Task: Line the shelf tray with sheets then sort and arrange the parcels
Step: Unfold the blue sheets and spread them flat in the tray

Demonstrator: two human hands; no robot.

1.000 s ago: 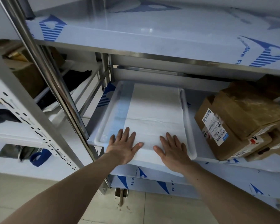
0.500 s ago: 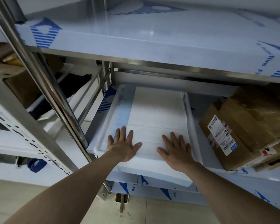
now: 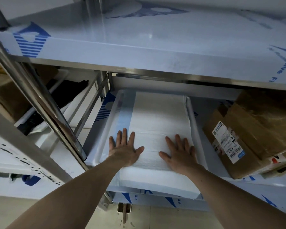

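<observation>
Both hands lie flat, fingers spread, on the white sheet: left hand at its left edge, right hand near the tray's right rim. The sheet's near end overhangs the shelf edge. Right, brown cardboard parcels carry a barcode label, text unreadable.

The film-wrapped steel shelf carries a white tray at its left and stacked brown parcels at its right.
</observation>
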